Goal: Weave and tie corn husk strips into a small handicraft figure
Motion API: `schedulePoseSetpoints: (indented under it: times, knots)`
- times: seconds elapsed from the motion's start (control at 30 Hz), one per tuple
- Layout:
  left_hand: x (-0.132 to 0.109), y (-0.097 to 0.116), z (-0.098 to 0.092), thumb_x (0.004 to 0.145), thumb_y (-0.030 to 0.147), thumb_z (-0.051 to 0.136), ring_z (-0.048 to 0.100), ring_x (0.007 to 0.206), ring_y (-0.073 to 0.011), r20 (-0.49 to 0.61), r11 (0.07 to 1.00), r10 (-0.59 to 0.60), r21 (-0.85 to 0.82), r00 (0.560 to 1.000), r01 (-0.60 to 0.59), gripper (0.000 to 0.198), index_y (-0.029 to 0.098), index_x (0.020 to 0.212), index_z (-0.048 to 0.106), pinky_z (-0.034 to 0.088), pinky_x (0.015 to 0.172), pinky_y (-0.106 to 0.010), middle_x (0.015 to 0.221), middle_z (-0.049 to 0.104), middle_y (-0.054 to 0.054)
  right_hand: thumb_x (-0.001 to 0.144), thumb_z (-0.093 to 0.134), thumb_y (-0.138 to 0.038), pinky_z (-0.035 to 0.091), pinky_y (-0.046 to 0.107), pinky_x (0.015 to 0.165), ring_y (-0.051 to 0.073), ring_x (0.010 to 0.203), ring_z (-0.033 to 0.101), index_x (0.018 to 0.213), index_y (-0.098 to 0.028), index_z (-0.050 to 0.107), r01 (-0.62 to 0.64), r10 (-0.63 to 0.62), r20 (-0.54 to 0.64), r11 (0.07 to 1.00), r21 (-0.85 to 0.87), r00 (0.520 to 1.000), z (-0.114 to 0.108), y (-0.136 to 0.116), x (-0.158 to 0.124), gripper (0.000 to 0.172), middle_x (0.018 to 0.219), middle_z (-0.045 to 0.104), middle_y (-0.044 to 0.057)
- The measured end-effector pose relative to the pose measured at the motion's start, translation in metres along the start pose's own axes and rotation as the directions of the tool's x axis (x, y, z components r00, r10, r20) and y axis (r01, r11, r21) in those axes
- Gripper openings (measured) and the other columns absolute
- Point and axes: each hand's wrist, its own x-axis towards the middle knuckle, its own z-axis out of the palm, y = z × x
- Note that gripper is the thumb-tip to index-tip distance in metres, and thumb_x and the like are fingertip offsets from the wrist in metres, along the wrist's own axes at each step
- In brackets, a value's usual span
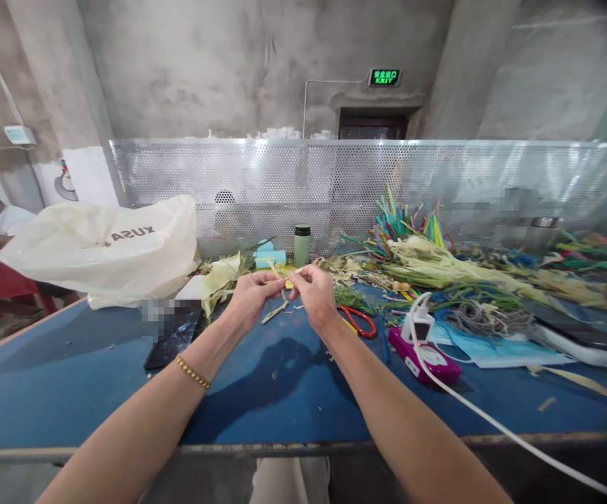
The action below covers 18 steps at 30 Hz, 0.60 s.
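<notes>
Above the middle of the blue table, my left hand (255,299) and my right hand (314,292) meet almost fingertip to fingertip. Both are closed in a pinch on a thin, pale corn husk strip (274,269), which pokes up between them. Most of the strip is hidden by my fingers. A loose scrap of dry husk (276,313) shows just below my left fingers. Beyond my right wrist lie red-handled scissors (365,323). Wide pale green husks (223,276) are heaped to the left of my hands.
A purple power block (425,358) with a white charger (417,327) and cable sits at right. Husks (423,255), tangled cords (486,311) and a blue mask (497,348) lie there too. A green bottle (302,246) stands behind. Left are a dark tablet (174,343) and a white bag (103,252).
</notes>
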Motion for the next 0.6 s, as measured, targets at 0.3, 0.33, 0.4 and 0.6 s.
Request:
schedulePoseSetpoints:
  times: [0.3, 0.33, 0.4, 0.6]
  knots:
    - [0.003, -0.008, -0.008, 0.056, 0.024, 0.084, 0.050, 0.052, -0.0081, 0.033, 0.978, -0.063, 0.200, 0.997, 0.055, 0.028, 0.010, 0.072, 0.066, 0.036, 0.054, -0.023, 0.059, 0.062, -0.001, 0.073, 0.067, -0.041, 0.043, 0.027, 0.063, 0.015, 0.066, 0.058, 0.073, -0.016, 0.064, 0.164, -0.130, 0.146, 0.954, -0.250, 0.981, -0.019, -0.001, 0.016, 0.025, 0.071, 0.066, 0.004]
    - [0.002, -0.007, -0.007, 0.056, 0.022, 0.085, 0.051, 0.053, -0.0085, 0.038, 0.976, -0.063, 0.210, 0.997, 0.054, 0.029, 0.010, 0.074, 0.066, 0.037, 0.055, -0.024, 0.060, 0.063, -0.001, 0.072, 0.068, -0.040, 0.043, 0.027, 0.064, 0.015, 0.067, 0.058, 0.072, -0.016, 0.064, 0.198, -0.150, 0.199, 0.948, -0.250, 0.968, -0.019, -0.002, 0.015, 0.024, 0.072, 0.066, 0.004]
    - [0.001, -0.005, -0.006, 0.056, 0.020, 0.084, 0.053, 0.055, -0.0091, 0.061, 0.979, -0.065, 0.198, 0.996, 0.052, 0.030, 0.011, 0.078, 0.066, 0.039, 0.056, -0.024, 0.062, 0.064, -0.001, 0.070, 0.069, -0.038, 0.042, 0.026, 0.061, 0.013, 0.063, 0.055, 0.068, -0.016, 0.063, 0.182, -0.117, 0.292, 0.962, -0.203, 0.949, -0.019, -0.004, 0.014, 0.023, 0.067, 0.063, 0.002]
    - [-0.001, 0.007, -0.006, 0.056, 0.009, 0.081, 0.056, 0.065, -0.0089, 0.217, 0.988, -0.138, -0.033, 0.966, 0.148, 0.044, 0.012, 0.098, 0.069, 0.039, 0.061, -0.023, 0.079, 0.068, -0.004, 0.066, 0.072, -0.036, 0.040, 0.024, 0.057, 0.010, 0.055, 0.050, 0.067, -0.017, 0.057, 0.002, -0.014, 0.247, 0.999, 0.049, 0.969, -0.018, -0.005, 0.012, 0.024, 0.058, 0.056, -0.003]
